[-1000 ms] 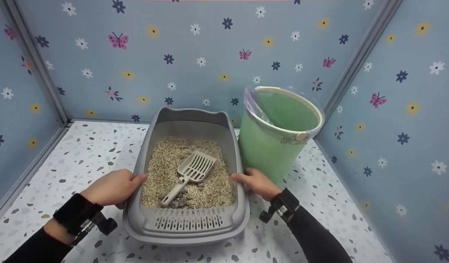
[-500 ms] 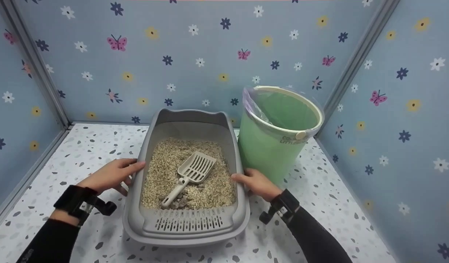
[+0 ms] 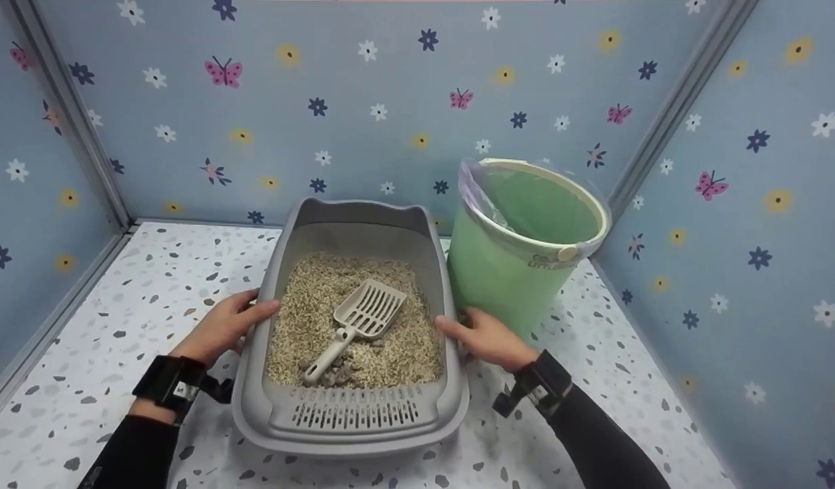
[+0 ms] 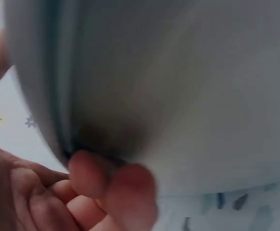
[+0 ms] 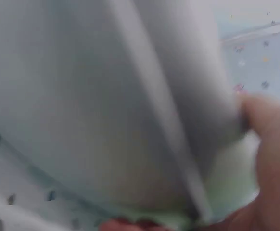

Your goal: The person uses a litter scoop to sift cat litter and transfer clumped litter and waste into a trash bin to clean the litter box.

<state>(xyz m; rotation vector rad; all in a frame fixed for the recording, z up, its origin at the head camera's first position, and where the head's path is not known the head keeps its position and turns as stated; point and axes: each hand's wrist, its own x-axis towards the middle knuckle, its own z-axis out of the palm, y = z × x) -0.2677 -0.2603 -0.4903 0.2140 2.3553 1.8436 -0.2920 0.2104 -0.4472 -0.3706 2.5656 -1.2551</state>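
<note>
A grey litter box [image 3: 349, 440] stands on the speckled surface with sandy pellet litter [image 3: 314, 288] in it. On the litter lies a beige slotted litter scoop [image 3: 371, 309], handle toward the near left, by some greyish clumps [image 3: 339, 373]. My left hand [image 3: 220, 327] grips the box's left rim, thumb on top; the left wrist view shows its fingertips [image 4: 130, 192] curled against the outer side below. Gripping the opposite rim, my right hand [image 3: 490, 339] has its thumb over the edge; its fingers are mostly hidden under it.
A green bin [image 3: 505, 292] lined with a clear and lilac bag [image 3: 482, 197] stands close to the box's right side, behind my right hand. Flower-patterned panels [image 3: 363, 88] enclose the back and both sides. White speckled surface [image 3: 179, 272] lies left of the box.
My left hand has shifted forward along the left rim, loosened its fingers midway, and now grips there. My right hand keeps its hold. The box and scoop stay in place.
</note>
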